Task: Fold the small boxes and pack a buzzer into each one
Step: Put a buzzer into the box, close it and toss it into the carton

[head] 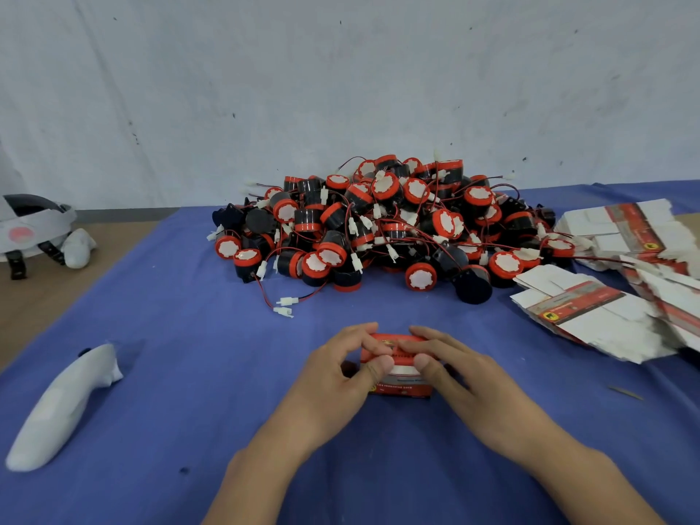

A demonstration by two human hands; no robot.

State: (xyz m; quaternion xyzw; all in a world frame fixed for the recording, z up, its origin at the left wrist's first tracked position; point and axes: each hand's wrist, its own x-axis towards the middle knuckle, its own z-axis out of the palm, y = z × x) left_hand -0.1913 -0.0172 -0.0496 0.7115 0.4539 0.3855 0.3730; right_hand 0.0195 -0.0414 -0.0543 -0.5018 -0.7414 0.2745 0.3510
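Here, low in the middle of the frame, both hands meet over one small red box (399,367) that sits on the blue cloth (189,305). The left hand (341,369) grips the box from its left side, fingers curled over the top edge and the thumb pressed against the near face. The right hand (460,373) mirrors it from the right side, fingers laid across the top and thumb pinching the near face, so the two thumbs sit almost touching at the box's near top edge. Whether the box already holds a buzzer cannot be told.

Beyond the hands, in the centre of the frame, lies a big heap of black-and-red buzzers (378,221) with red wires and white plugs trailing out. At the right edge, stacks of flat unfolded box blanks (591,316) fan out, white with red printed bands. At lower left a white handheld controller (60,407) rests on the cloth, and at the far left edge a white headset (34,225) sits on the brown surface.
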